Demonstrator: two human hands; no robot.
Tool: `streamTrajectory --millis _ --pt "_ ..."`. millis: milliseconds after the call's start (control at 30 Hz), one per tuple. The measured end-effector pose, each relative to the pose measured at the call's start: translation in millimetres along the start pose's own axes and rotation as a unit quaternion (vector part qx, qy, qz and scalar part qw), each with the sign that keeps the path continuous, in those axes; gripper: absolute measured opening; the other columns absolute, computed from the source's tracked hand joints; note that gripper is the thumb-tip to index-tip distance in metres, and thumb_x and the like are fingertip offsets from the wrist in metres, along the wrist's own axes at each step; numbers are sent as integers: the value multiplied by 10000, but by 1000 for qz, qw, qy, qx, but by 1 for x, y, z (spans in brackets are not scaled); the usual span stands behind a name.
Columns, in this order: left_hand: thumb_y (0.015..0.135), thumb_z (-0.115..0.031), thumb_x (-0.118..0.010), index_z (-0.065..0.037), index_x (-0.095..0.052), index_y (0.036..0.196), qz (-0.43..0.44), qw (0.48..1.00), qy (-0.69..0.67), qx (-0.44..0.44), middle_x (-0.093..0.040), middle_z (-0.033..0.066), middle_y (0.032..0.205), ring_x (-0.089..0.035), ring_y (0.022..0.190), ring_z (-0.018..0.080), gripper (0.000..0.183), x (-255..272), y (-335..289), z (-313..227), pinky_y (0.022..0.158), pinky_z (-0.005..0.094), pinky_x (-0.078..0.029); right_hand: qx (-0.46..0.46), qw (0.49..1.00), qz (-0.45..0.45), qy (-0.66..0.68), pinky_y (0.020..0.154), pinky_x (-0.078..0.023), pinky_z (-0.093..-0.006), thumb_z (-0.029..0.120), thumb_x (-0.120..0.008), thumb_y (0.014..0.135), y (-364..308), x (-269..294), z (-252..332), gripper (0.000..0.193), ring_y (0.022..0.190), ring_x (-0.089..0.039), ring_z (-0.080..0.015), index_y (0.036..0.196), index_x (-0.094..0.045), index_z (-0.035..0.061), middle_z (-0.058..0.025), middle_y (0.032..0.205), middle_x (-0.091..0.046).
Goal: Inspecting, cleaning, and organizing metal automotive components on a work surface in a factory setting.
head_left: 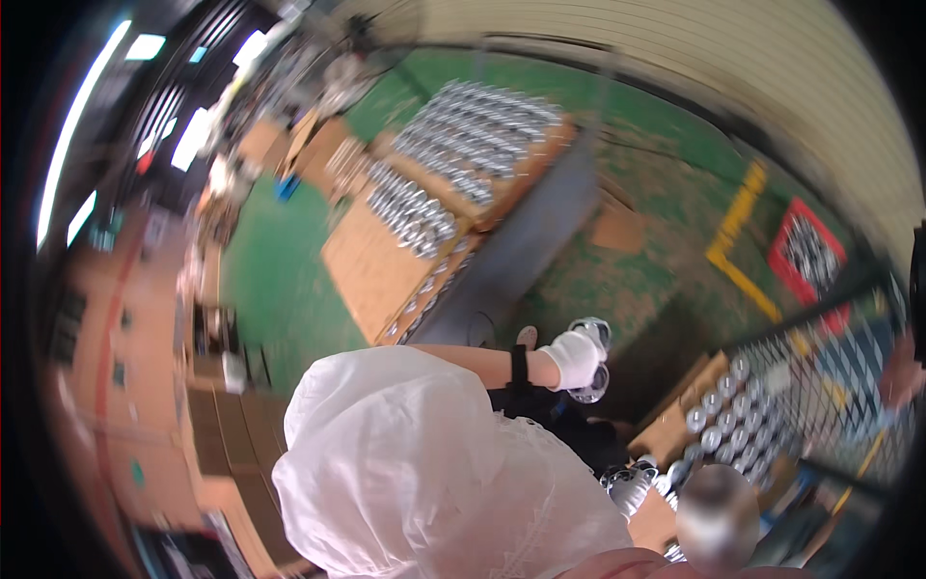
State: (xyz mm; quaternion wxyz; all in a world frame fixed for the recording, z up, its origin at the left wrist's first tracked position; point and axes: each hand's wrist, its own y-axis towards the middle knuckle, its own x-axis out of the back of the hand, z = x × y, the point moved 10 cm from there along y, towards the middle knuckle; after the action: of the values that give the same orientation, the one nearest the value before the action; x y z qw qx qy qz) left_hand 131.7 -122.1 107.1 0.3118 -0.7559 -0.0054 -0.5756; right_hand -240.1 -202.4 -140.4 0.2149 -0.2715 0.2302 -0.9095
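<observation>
My left hand [576, 361], in a white glove with a black band on the wrist, reaches out past the white sleeve [405, 454]. It is closed on shiny round metal parts [590, 386], which stick out on both sides of the glove. Lower down, my right hand [632, 492], also gloved in white, is partly hidden by the sleeve. Shiny metal shows at its fingers, and it appears closed on a similar part. Close by stands a cardboard-lined mesh container, where rows of round silver parts [728, 425] lie. A blurred patch covers part of the area beside that hand.
Rows of silver parts [482, 125] cover a cardboard-topped stack with a grey side [526, 241]. Cardboard [617, 227] lies on the green floor. A red crate [808, 253] of metal parts stands beyond a yellow floor line [738, 227]. Wire mesh [854, 372] rises at right.
</observation>
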Motion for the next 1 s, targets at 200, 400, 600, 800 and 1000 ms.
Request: streamTrajectory --millis 200,400,600,800,1000 --pt "752 -190 -679 -98 -780 989 -160 936 -175 260 -689 239 968 -677 946 417 273 17 -197 256 826 469 -569 356 830 136 -407 1203 -369 -414 86 -766 738 -13 -174 234 409 1405 -445 -425 1131 -681 8 -282 1480 -480" --pt "757 -207 -691 -97 -782 959 -176 844 -226 452 -697 201 1005 -666 985 394 247 -45 -368 471 886 436 -568 423 790 237 -376 1139 -435 -414 52 -781 754 -113 -380 383 372 1365 -492 -392 1115 -696 47 -231 1429 -528" --pt "773 -274 -734 -85 -786 1007 -132 797 -216 548 -677 270 1114 -682 1025 398 305 -100 -443 665 914 418 -568 484 683 279 -471 886 -571 -495 114 -719 782 -215 -503 458 308 1014 -694 -409 1084 -731 172 -158 1345 -603" --pt "811 -226 -689 -41 -778 1013 -164 817 -148 532 -718 262 1025 -713 969 368 288 -91 -427 859 856 420 -578 441 674 285 -520 869 -567 -513 112 -723 773 -256 -564 482 322 989 -691 -411 1079 -735 214 -135 1328 -607" --pt "877 -153 -625 -4 -760 1057 -204 819 -75 531 -641 319 1190 -671 1061 427 270 -72 -345 1029 860 438 -577 420 715 250 -501 914 -563 -490 79 -717 758 -262 -561 495 318 1038 -685 -411 1059 -751 172 -161 1297 -614"
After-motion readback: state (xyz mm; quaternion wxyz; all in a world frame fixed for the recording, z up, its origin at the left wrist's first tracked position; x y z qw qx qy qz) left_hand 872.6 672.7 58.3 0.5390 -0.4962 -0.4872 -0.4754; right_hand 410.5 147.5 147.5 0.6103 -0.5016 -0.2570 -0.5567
